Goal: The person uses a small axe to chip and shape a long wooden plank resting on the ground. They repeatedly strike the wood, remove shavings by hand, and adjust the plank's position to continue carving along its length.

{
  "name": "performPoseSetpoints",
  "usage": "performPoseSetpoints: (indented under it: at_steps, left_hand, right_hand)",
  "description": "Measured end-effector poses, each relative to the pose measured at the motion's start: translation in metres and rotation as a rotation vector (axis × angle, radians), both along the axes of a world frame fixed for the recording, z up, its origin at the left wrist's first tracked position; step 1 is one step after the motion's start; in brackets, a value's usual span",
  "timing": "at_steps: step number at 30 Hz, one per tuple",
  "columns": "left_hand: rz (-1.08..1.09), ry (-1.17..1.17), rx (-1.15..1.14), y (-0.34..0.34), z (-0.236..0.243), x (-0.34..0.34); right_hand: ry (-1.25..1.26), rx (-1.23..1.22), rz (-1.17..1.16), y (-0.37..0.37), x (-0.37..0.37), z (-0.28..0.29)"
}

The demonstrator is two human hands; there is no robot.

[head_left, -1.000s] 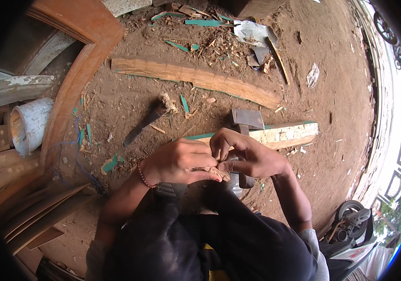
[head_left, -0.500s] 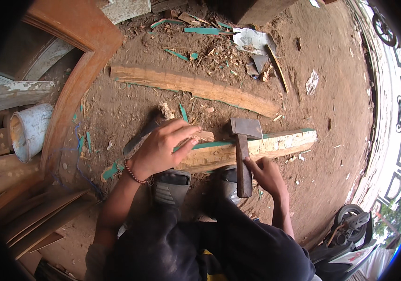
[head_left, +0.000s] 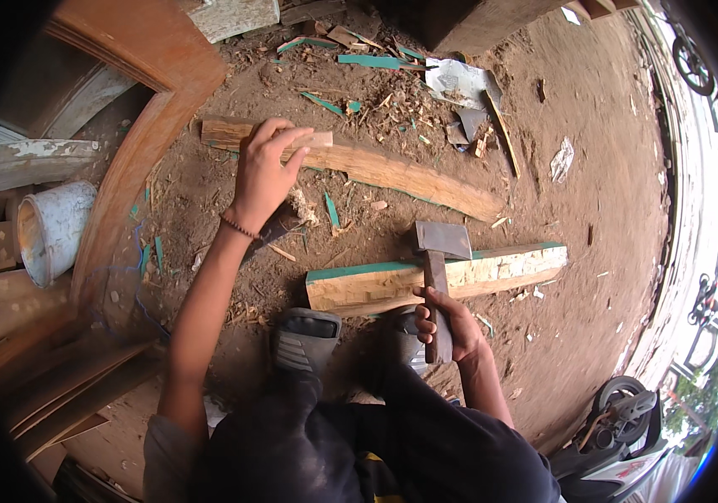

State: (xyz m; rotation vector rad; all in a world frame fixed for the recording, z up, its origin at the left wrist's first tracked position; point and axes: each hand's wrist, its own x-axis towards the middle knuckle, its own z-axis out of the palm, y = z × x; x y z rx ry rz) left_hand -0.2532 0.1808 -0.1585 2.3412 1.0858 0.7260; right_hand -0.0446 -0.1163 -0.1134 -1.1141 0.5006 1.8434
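My right hand (head_left: pixel 453 325) is wrapped round the short wooden handle of a hatchet (head_left: pixel 443 240). Its dark, flat metal head rests over or just above the near wooden beam (head_left: pixel 359 290), which has a green painted edge and a rough-cut side. Stretched out over the far, slightly curved plank (head_left: pixel 409 178) is my left hand (head_left: pixel 265 168), with a short pale wood chip (head_left: pixel 318 139) between its fingers and thumb. Part of that plank is hidden behind the hand. Below the left wrist, a dark object with a frayed, pale end (head_left: pixel 302 206) lies on the dirt.
Wood shavings and green-painted splinters (head_left: pixel 367 61) litter the ground at the back. A brown wooden frame (head_left: pixel 137 142) and a stained white bucket (head_left: pixel 57 230) stand at the left. My sandalled feet (head_left: pixel 306 339) are close behind the near beam. A motorbike (head_left: pixel 619 427) is at the lower right.
My left hand has moved from the near beam forward and left to the far plank, carrying the wood chip. My right hand has closed its fingers more fully round the hatchet handle.
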Motion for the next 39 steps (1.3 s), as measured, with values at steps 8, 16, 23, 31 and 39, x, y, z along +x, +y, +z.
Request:
performPoseSetpoints:
  at_steps: [8, 16, 23, 31, 39]
  left_hand:
    - [0.001, -0.046, -0.026, 0.022, -0.028, 0.021]
    - [0.042, -0.096, 0.032, 0.100, -0.050, 0.087]
    - [0.005, 0.003, 0.048, 0.121, -0.078, 0.093]
    - [-0.054, -0.001, 0.204, 0.116, -0.089, 0.088]
    - [-0.061, 0.117, 0.161, 0.117, -0.081, 0.092]
  right_hand:
    - [-0.053, -0.061, 0.037, 0.003, -0.002, 0.000]
    - [-0.238, -0.124, 0.119, 0.005, 0.003, 0.010]
    - [-0.360, -0.102, 0.249, 0.021, 0.012, 0.030]
    - [-0.734, 0.116, 0.457, 0.097, 0.049, 0.061]
    - [-0.868, 0.207, 0.525, 0.159, 0.056, 0.058]
